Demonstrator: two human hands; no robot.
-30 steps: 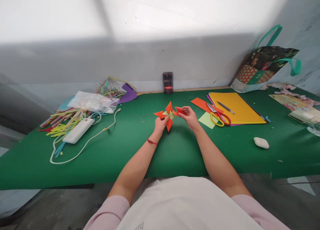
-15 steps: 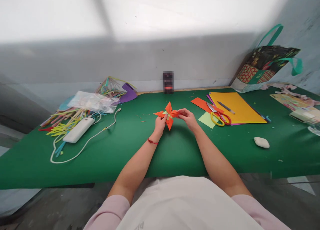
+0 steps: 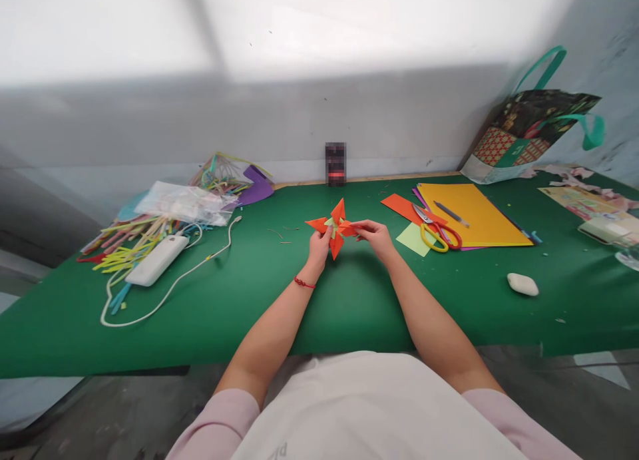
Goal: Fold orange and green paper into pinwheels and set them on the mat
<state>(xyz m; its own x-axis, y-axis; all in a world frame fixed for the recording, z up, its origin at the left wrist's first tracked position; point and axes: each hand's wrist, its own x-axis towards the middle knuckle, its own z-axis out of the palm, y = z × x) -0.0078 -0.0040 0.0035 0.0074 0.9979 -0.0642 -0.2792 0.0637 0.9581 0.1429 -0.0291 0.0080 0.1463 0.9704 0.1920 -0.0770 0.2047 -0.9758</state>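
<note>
Gripping the paper star (image 3: pixel 340 228) near its pale center with the left hand (image 3: pixel 319 248), pinching its right point with the right hand (image 3: pixel 377 237), mid-frame. Probably light, fairly stiff, easily crushed; best held at the layered center, not the tips. Farther out, right of center: scissors (image 3: pixel 436 227), orange paper (image 3: pixel 399 206).

Folded paper star (image 3: pixel 336 224): 4 points in orange-red, centre in pale green. Tabletop (image 3: pixel 224 327): uniform deep green. Scissors (image 3: pixel 433 230): 1 handle loop red, 1 yellow, blades silver-grey. Large sheet (image 3: pixel 482 214): golden yellow; strip (image 3: pixel 398 206), orange-red; small sheet (image 3: pixel 413 239), pale green. Bag (image 3: pixel 516 152): 2 red panels with a pale repeating motif, a green panel between, dark mottled print above, teal handles. Bracelet (image 3: pixel 304 283): red. Cable (image 3: pixel 172 291): white. Shirt (image 3: pixel 369 407): off-white, with pale pink sleeves (image 3: pixel 234 413).
</note>
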